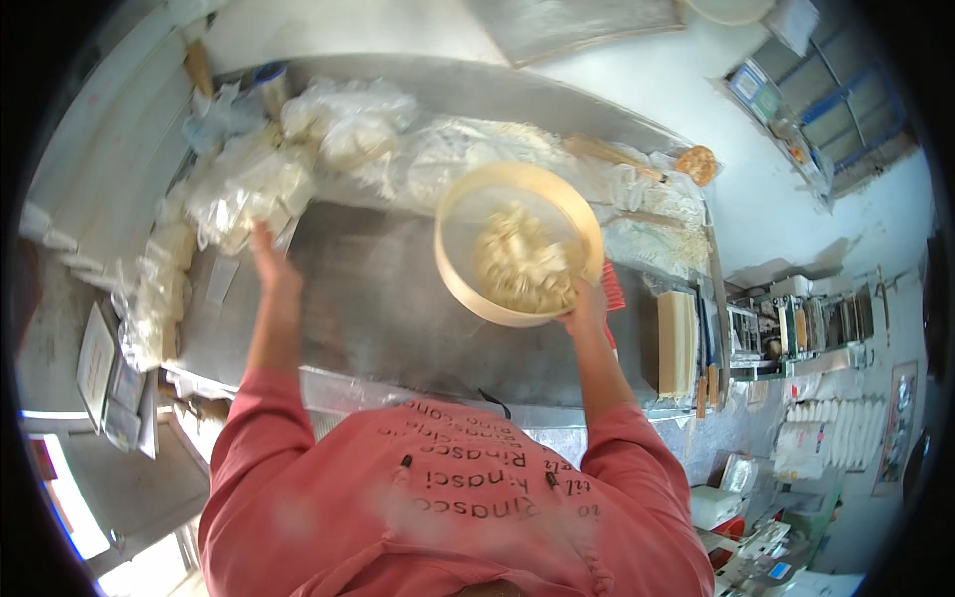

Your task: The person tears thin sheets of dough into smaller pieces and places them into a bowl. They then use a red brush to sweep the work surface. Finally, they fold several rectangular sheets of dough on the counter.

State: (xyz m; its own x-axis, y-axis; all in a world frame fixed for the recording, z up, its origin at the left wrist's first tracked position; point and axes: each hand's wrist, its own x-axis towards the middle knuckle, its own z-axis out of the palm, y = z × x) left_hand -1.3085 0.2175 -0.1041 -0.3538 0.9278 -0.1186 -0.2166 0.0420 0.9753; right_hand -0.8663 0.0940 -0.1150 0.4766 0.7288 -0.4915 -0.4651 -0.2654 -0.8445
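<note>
A round sieve (449,261) with a pale wooden rim is held up over the dark worktop, tilted so its inside shows. My right hand (587,301) grips its rim at the lower right. Inside lies a heap of pale, cream-coloured strips or folded pieces (519,261); their exact kind cannot be made out. My left hand (274,267) is raised at the left with fingers stretched out, holding nothing I can see. Just beyond it sit clear plastic bags (261,184) with pale contents; whether the fingertips touch them cannot be told.
The dark worktop (348,289) spreads before me. Along its back lie more clear bags (360,124), whitish powder and a wooden rolling pin (607,151). To the right stand a stack of pale boards (676,343) and a red slatted object (613,289). A shelf (796,328) is farther right.
</note>
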